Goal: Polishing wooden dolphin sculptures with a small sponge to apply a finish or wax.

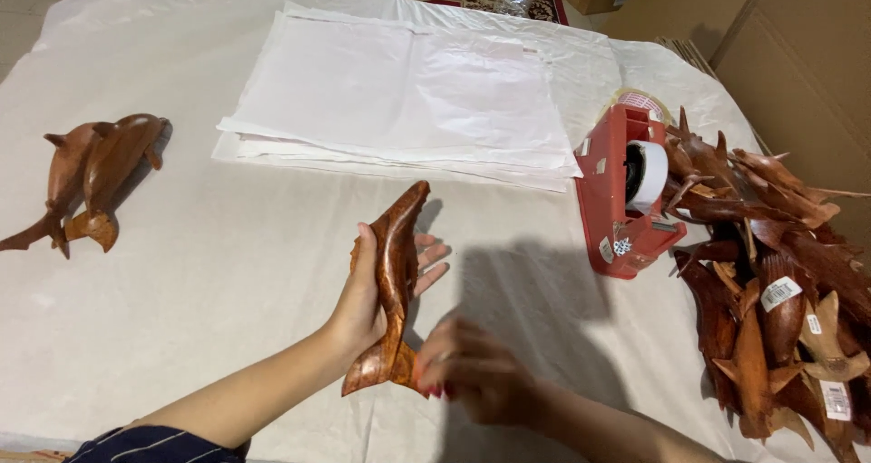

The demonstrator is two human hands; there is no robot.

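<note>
Wooden dolphin [394, 282]: cradled in left hand [363, 300], fingers loosely curled; right hand [472, 377], at five o'clock, blurred, grip indeterminate. Support tail.

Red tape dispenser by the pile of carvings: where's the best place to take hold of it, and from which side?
Probably the red tape dispenser is best gripped across its narrow body, coming from above and the open cloth side on its left. The wooden carving pile crowds its right, spiky fins touching it. The left hand holds a wooden dolphin; the blurred right hand is nearer.
</note>
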